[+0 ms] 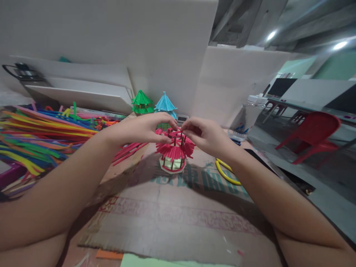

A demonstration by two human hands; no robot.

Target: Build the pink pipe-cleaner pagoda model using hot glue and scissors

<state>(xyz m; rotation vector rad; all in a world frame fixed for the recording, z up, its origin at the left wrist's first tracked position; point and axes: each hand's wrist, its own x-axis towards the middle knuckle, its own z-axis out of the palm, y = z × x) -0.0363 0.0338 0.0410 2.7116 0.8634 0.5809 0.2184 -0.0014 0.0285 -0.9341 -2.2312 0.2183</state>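
Bare forearms [80, 174], left hand [140, 129] and right hand [210, 137] gripping pink model [176, 151] — cardboard [155, 231] beneath, green characters [215, 178] illegible

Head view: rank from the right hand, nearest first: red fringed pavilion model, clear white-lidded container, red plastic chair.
1. Red fringed pavilion model, at the right hand.
2. Clear white-lidded container, to its right.
3. Red plastic chair, far right background.

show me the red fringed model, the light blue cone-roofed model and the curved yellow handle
Red fringed model [172, 151]: head view, fringed skirt.
Light blue cone-roofed model [165, 102]: head view, cone roof.
Curved yellow handle [232, 181]: head view, lower curve.
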